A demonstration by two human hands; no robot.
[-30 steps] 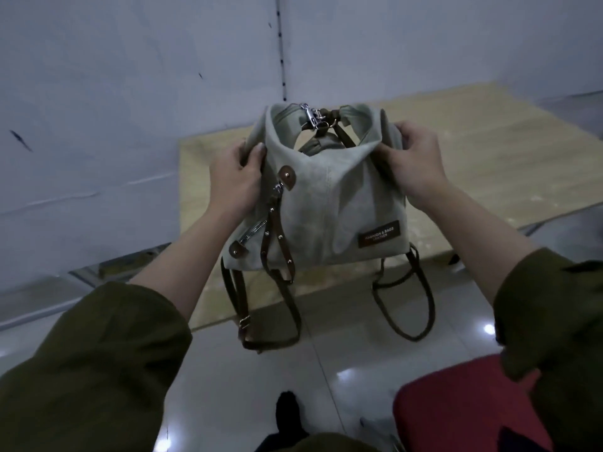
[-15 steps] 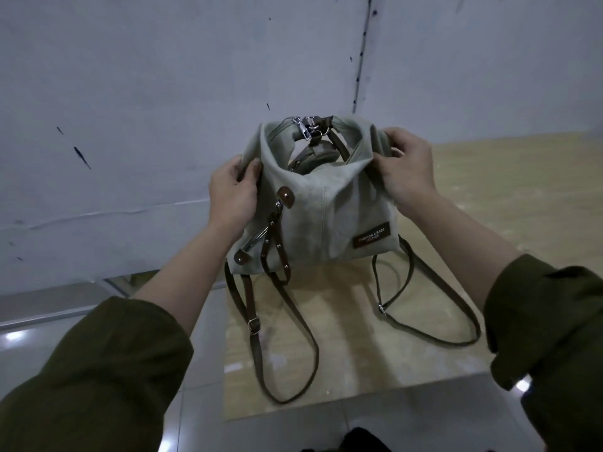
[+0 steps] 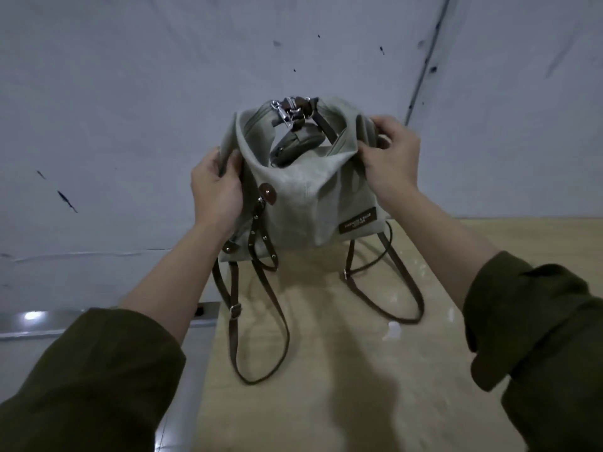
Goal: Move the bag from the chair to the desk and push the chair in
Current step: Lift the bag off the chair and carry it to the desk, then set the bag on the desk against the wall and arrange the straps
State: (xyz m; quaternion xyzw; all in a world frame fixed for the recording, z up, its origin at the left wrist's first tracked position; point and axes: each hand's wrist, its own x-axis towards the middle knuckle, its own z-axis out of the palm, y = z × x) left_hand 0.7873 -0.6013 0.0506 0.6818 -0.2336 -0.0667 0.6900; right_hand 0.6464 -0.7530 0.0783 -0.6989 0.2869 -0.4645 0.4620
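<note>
Fingers (image 3: 233,158) of both hands pinch the soft, floppy bag's (image 3: 303,203) top corners, straps (image 3: 257,337) trailing onto the bench (image 3: 359,370).

one bag (image 3: 303,197), one desk (image 3: 375,370), two hands (image 3: 215,194)

The left hand's (image 3: 217,187) fingertips vanish behind the bag's (image 3: 293,197) side fold, and the right hand's (image 3: 390,158) fingers curl out of sight over the far rim. Lettering on the brown label (image 3: 358,220) is too small to read. Whether the bag's base touches the surface (image 3: 359,370) cannot be told. The surface runs off the right and bottom edges; both sleeves are cut off there too.
</note>
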